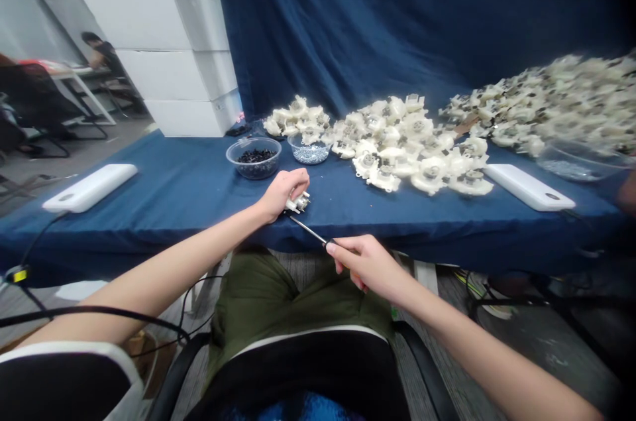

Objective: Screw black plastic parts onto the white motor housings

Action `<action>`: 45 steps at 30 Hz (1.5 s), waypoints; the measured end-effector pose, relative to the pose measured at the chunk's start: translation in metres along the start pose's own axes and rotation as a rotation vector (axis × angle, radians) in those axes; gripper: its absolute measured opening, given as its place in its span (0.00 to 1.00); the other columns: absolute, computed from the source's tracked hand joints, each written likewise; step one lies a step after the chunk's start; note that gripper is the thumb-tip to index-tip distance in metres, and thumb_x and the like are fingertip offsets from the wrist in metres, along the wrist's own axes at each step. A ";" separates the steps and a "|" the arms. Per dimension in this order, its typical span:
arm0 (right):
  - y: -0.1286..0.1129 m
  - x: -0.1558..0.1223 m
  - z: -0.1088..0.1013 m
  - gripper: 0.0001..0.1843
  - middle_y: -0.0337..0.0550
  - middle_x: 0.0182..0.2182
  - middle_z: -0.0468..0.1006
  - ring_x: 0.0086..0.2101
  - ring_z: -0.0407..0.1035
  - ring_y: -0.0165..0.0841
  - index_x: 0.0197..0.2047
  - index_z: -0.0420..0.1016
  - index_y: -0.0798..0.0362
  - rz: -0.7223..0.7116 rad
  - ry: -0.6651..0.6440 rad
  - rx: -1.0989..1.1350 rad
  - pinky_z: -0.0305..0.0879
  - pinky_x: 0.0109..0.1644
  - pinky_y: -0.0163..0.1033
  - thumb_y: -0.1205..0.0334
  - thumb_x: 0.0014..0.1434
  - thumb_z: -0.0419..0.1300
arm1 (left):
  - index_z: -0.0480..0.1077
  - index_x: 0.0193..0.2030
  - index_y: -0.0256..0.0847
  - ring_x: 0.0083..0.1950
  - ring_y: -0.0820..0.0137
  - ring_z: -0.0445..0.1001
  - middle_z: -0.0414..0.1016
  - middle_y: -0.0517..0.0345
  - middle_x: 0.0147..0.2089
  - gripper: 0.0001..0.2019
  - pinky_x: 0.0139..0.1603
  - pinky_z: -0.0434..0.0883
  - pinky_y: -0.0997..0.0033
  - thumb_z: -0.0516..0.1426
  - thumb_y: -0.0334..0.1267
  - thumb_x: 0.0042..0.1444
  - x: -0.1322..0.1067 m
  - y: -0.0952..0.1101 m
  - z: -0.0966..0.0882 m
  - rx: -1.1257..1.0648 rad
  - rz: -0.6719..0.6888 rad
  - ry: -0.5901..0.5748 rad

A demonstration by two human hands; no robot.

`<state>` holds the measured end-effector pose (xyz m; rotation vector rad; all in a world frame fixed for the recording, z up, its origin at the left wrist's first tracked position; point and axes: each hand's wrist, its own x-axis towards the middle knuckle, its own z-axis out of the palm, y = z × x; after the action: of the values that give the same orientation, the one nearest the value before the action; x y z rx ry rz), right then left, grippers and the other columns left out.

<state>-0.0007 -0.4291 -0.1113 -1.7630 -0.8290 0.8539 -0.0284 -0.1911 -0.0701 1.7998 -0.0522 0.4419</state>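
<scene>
Cream plastic part (301, 201) now, right under the left hand (287, 192) — fingers curled closed around it, at the near edge of the blue cloth (342, 199). Across from them, the right hand (365, 263) has its fingers closed on a screwdriver (311, 230), shaft slanting toward the part; tip contact, can't tell. Doing this well likely means a firm grip, left fingertips clear of the tip, shaft lined up — then steady pressure. Beyond the left fingers: the black-filled bowl (230, 162), the silver-filled bowl (311, 162); farther right, heaped cream parts (397, 142).
</scene>
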 end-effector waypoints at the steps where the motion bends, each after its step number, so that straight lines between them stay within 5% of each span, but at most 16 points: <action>1: 0.000 0.001 -0.002 0.27 0.34 0.21 0.67 0.16 0.56 0.21 0.31 0.74 0.55 0.074 -0.059 0.125 0.50 0.19 0.29 0.38 0.64 0.57 | 0.54 0.12 0.41 0.30 0.73 0.62 0.59 0.59 0.22 0.26 0.40 0.61 0.70 0.53 0.41 0.62 0.000 0.000 0.000 0.000 0.002 -0.001; 5: 0.006 0.002 -0.005 0.24 0.35 0.31 0.71 0.17 0.52 0.14 0.41 0.75 0.56 0.321 -0.266 0.639 0.44 0.18 0.25 0.40 0.61 0.63 | 0.55 0.12 0.41 0.30 0.73 0.62 0.59 0.59 0.22 0.26 0.39 0.61 0.70 0.53 0.41 0.61 0.000 0.000 0.000 -0.003 -0.003 -0.013; 8: 0.014 0.001 -0.006 0.20 0.34 0.31 0.72 0.19 0.57 0.15 0.41 0.72 0.55 0.292 -0.218 0.693 0.49 0.21 0.24 0.50 0.54 0.71 | 0.55 0.12 0.41 0.30 0.73 0.61 0.59 0.59 0.22 0.25 0.39 0.61 0.70 0.54 0.41 0.61 0.000 -0.001 0.000 -0.007 -0.012 -0.005; 11: 0.021 -0.003 -0.005 0.19 0.37 0.33 0.76 0.26 0.68 0.22 0.43 0.73 0.53 0.127 0.011 0.395 0.64 0.29 0.28 0.53 0.54 0.72 | 0.55 0.13 0.40 0.30 0.73 0.61 0.59 0.59 0.22 0.25 0.39 0.61 0.71 0.54 0.41 0.61 0.001 -0.003 0.000 -0.008 -0.020 0.020; 15: 0.026 -0.010 0.002 0.18 0.47 0.41 0.80 0.38 0.76 0.33 0.52 0.79 0.51 -0.309 0.445 -0.475 0.68 0.39 0.34 0.50 0.68 0.56 | 0.54 0.13 0.40 0.30 0.73 0.61 0.60 0.59 0.22 0.25 0.38 0.61 0.71 0.54 0.41 0.60 0.002 -0.005 -0.001 -0.021 -0.026 0.042; 18: 0.025 -0.010 0.010 0.22 0.49 0.40 0.82 0.38 0.77 0.34 0.58 0.78 0.52 -0.447 0.490 -0.782 0.66 0.40 0.35 0.53 0.72 0.50 | 0.53 0.13 0.41 0.29 0.74 0.61 0.61 0.59 0.22 0.24 0.37 0.62 0.71 0.53 0.41 0.59 0.004 -0.008 -0.004 -0.043 -0.023 0.052; 21: 0.018 -0.008 0.012 0.21 0.46 0.38 0.82 0.38 0.76 0.33 0.49 0.81 0.52 -0.382 0.415 -0.582 0.67 0.41 0.35 0.52 0.72 0.50 | 0.53 0.14 0.41 0.28 0.74 0.61 0.62 0.59 0.23 0.22 0.37 0.63 0.71 0.52 0.41 0.59 0.005 -0.009 -0.006 -0.063 -0.028 0.047; 25: 0.002 -0.007 0.006 0.27 0.36 0.21 0.68 0.20 0.59 0.23 0.28 0.74 0.55 -0.020 0.150 -0.054 0.51 0.23 0.30 0.43 0.68 0.53 | 0.53 0.14 0.42 0.29 0.73 0.62 0.60 0.59 0.22 0.23 0.37 0.63 0.71 0.52 0.41 0.59 0.004 -0.007 -0.005 -0.041 -0.026 0.037; 29: -0.003 -0.007 -0.002 0.22 0.36 0.29 0.69 0.17 0.50 0.16 0.39 0.75 0.56 0.318 -0.157 0.624 0.37 0.18 0.26 0.42 0.64 0.58 | 0.55 0.14 0.41 0.29 0.74 0.60 0.58 0.61 0.21 0.25 0.38 0.61 0.71 0.53 0.42 0.61 0.001 -0.002 -0.002 0.014 -0.004 0.018; 32: 0.002 -0.007 -0.004 0.20 0.35 0.31 0.70 0.19 0.50 0.15 0.41 0.73 0.56 0.386 -0.265 0.835 0.38 0.18 0.23 0.45 0.62 0.62 | 0.56 0.14 0.41 0.28 0.75 0.58 0.57 0.62 0.22 0.24 0.36 0.60 0.72 0.53 0.41 0.61 0.000 -0.001 -0.001 0.040 -0.005 -0.014; 36: 0.013 -0.009 0.001 0.19 0.36 0.31 0.74 0.24 0.62 0.20 0.41 0.72 0.53 0.173 -0.069 0.514 0.55 0.23 0.25 0.49 0.56 0.70 | 0.56 0.14 0.40 0.28 0.75 0.58 0.57 0.62 0.23 0.23 0.36 0.60 0.72 0.54 0.41 0.60 0.002 -0.003 -0.002 0.059 -0.003 -0.031; 38: 0.018 -0.010 0.007 0.17 0.42 0.34 0.79 0.30 0.70 0.27 0.44 0.75 0.52 -0.001 0.132 0.112 0.64 0.31 0.30 0.48 0.60 0.65 | 0.55 0.14 0.40 0.28 0.75 0.58 0.57 0.62 0.23 0.24 0.36 0.60 0.72 0.54 0.42 0.61 0.002 -0.003 -0.002 0.065 0.000 -0.023; 41: 0.020 -0.013 0.016 0.19 0.51 0.43 0.82 0.38 0.76 0.36 0.52 0.78 0.52 -0.256 0.389 -0.540 0.64 0.38 0.36 0.50 0.69 0.53 | 0.55 0.14 0.41 0.28 0.74 0.58 0.56 0.62 0.21 0.24 0.37 0.60 0.71 0.53 0.42 0.61 0.001 -0.004 -0.001 0.072 0.002 -0.014; 43: 0.015 -0.014 0.020 0.21 0.52 0.44 0.82 0.40 0.76 0.38 0.55 0.77 0.52 -0.308 0.418 -0.724 0.63 0.39 0.38 0.54 0.72 0.48 | 0.55 0.14 0.41 0.27 0.74 0.58 0.56 0.62 0.20 0.24 0.37 0.60 0.71 0.53 0.41 0.61 0.001 -0.003 -0.001 0.077 0.004 -0.014; 45: 0.009 -0.012 0.019 0.21 0.48 0.39 0.82 0.37 0.75 0.35 0.48 0.79 0.53 -0.287 0.354 -0.647 0.62 0.37 0.36 0.54 0.72 0.47 | 0.55 0.14 0.41 0.27 0.74 0.58 0.55 0.62 0.20 0.24 0.38 0.61 0.71 0.53 0.41 0.61 0.001 -0.003 -0.001 0.081 0.004 -0.015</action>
<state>-0.0218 -0.4332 -0.1233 -2.1844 -1.1585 0.0617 -0.0267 -0.1890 -0.0719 1.8826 -0.0494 0.4386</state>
